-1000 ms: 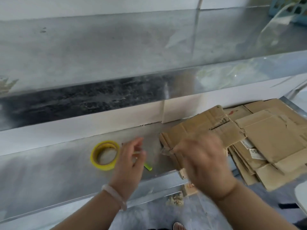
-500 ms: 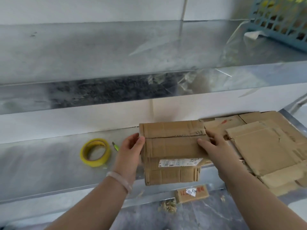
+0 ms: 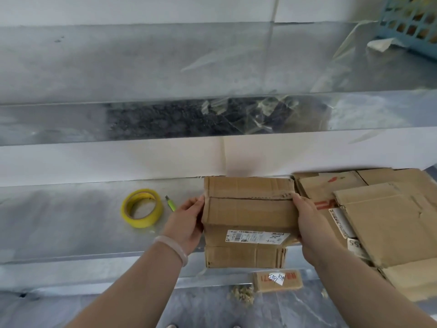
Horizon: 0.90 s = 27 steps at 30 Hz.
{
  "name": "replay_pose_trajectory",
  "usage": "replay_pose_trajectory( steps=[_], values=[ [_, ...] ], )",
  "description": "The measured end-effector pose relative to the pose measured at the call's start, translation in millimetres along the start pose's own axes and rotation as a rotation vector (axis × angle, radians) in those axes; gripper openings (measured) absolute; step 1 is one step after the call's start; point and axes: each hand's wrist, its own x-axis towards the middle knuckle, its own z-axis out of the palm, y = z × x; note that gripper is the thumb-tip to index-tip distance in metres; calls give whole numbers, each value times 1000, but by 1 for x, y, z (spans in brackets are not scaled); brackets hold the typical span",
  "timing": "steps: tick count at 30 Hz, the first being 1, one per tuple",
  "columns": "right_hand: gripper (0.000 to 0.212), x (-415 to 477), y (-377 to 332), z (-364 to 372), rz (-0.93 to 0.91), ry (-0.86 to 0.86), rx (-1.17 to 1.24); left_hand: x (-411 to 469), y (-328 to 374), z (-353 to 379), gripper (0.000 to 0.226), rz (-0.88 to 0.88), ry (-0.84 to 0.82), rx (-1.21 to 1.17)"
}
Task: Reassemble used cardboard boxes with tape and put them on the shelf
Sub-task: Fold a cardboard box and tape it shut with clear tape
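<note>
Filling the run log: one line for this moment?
left hand: grips brown cardboard box | right hand: grips box | yellow tape roll: lying on metal shelf

Bare left forearm (image 3: pixel 132 287), smooth pale milky bangle (image 3: pixel 171 246) round its wrist, bare right forearm (image 3: pixel 354 282)

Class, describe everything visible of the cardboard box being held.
The cardboard box is worn, creased brown corrugated card. Two flaps lie closed on top, meeting along a dark seam. A white label with barcode and handwriting sits on its near face; another flap hangs below. It is held at the front edge of the metal shelf, the left hand gripping its left side, the right hand its right.
</note>
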Motion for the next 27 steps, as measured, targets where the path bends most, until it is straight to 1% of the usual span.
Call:
replay_pose_trajectory(
  steps=[2,4,6,8,10,11,12,13,15,16,17,18,19,20,23,24,26,27],
  values=[
    [30,-1,0,-1,46,-10,108,-2,-4,3,8,28,77,10],
    [24,-4,-3,-3,97,-35,250,-4,-7,5,9,123,159,74],
    [22,-7,-7,-7,130,-88,344,-5,-7,6,10,252,243,253],
    [24,-3,-8,-12,125,-123,328,-8,-2,6,11,315,281,429],
    [29,1,-9,-15,100,-97,240,-14,5,7,19,365,248,540],
    [35,5,-9,-17,69,-69,132,-20,8,8,25,411,221,605],
    [39,5,-12,-16,22,-61,-1,-26,10,10,32,473,186,718],
    [41,4,-14,-14,-39,-72,-128,-32,10,14,41,535,143,897],
    [43,-1,-16,-7,-169,-101,-300,-40,2,21,60,668,76,1352],
    [46,-2,-17,-2,-222,-92,-357,-40,-4,22,65,749,72,1553],
    [51,-1,-15,1,-257,-72,-413,-38,-8,23,65,830,85,1702],
    [56,-1,-15,4,-289,-46,-461,-35,-10,22,62,887,99,1801],
    [61,1,-13,6,-303,-23,-496,-32,-10,21,58,920,89,1863],
    [66,1,-14,8,-316,-2,-512,-30,-9,20,56,943,40,1902],
    [74,3,-13,10,-356,40,-550,-23,-6,17,57,1034,-149,2020],
    [80,4,-12,10,-374,46,-564,-20,-5,17,58,1031,-175,2043],
    [93,6,-10,10,-389,32,-604,-18,-3,18,58,1001,-164,2050],
    [94,7,-11,8,-391,17,-614,-18,-3,18,58,996,-148,2042]
  ],
)
